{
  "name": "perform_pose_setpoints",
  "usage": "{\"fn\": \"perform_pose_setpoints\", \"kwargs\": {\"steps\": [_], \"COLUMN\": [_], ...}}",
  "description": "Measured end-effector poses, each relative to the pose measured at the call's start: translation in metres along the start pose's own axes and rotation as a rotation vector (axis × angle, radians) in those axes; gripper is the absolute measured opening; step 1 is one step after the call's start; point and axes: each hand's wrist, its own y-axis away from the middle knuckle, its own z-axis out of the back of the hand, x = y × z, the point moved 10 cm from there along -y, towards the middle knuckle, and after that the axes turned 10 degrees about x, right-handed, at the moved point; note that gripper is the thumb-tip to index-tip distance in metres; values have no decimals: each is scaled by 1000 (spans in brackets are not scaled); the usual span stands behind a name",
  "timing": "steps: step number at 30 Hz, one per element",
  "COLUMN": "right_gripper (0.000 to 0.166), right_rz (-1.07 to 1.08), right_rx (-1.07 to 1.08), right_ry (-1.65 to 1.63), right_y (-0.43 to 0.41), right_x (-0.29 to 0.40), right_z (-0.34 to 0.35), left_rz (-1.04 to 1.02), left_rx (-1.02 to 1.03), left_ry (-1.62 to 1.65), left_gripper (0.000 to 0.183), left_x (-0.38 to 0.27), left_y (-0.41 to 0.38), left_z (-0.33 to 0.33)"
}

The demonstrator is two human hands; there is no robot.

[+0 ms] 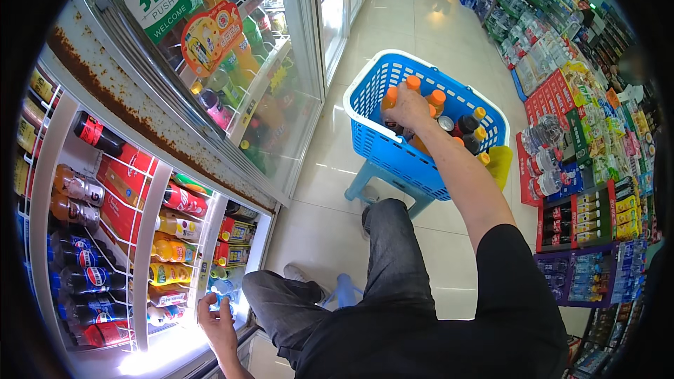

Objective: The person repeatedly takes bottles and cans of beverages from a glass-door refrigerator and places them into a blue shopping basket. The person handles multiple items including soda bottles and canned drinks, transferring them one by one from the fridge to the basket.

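A blue plastic shopping basket (395,150) with a white rim rests on a light-blue plastic stool (363,179). Inside it my right hand (409,109) grips an orange-capped bottle (388,101); the hand hides part of it. Around it stand other orange-capped bottles (436,99), dark bottles with yellow caps (467,124) and a can (446,123). My left hand (217,323), fingers apart and holding nothing, is at the lower shelf edge of the open drinks cooler. Near it lie juice bottles (171,273) and blue-capped bottles (224,288).
The cooler's glass door (253,79) stands open, with a rusty frame edge (126,100). Cola bottles (89,279) lie on the left wire racks. A yellow cloth-like item (500,166) hangs by the basket. Stocked shelves (584,158) line the right, across the tiled floor (400,16).
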Motion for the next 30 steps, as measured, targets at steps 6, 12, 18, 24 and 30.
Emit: {"fn": "perform_pose_setpoints", "kwargs": {"steps": [6,12,18,24,30], "right_gripper": [61,41,65,48,44], "right_rz": [-45,-80,44,239,433], "right_rx": [4,-80,-282,-304,-160], "right_ry": [89,86,280,-10,-235], "right_y": [-9,-10,-16,17,83], "right_x": [-1,11,-60,-17,24], "right_z": [-1,-2,-2,4,-6], "left_rz": [15,78,-107,-205,-252], "left_rx": [-2,-99,-149,-382,-482], "left_ry": [37,-77,-72,-62,-4], "left_gripper": [33,40,40,39,40], "left_x": [4,46,-37,-58,-103], "left_y": [1,12,-1,16,13], "left_z": [-5,17,49,136,201]}}
